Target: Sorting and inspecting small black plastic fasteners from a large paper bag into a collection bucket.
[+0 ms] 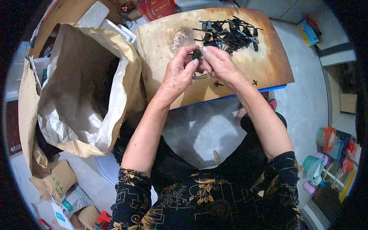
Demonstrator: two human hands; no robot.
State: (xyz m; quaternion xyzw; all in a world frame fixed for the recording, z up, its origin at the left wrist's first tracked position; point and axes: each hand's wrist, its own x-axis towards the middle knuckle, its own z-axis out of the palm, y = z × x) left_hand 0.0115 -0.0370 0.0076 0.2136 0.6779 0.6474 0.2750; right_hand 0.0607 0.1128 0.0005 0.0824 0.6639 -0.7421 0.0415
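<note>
Over the near part of the wooden board (161, 42), my left hand (178, 69) pinches a small black plastic part (196, 54) between thumb and fingers. My right hand (222, 65) is closed right beside it, fingertips pressed together; what they hold, if anything, is hidden. Under the hands shows a thin rod-like piece (199, 76), partly covered. Beyond them lies a heap of black parts (234, 36), many with thin stems sticking out. Near the board's front edge lie two tiny black pieces, one (219, 84) left of my right forearm and another (255, 82) beyond it.
A large open paper sack (132, 73) with a silvery-white lining stands left of the board. Packed bags (61, 180) lie on the floor at lower left. Baskets and plastic items (314, 168) fill a rack at the right. A blue-and-yellow box (308, 32) sits at upper right.
</note>
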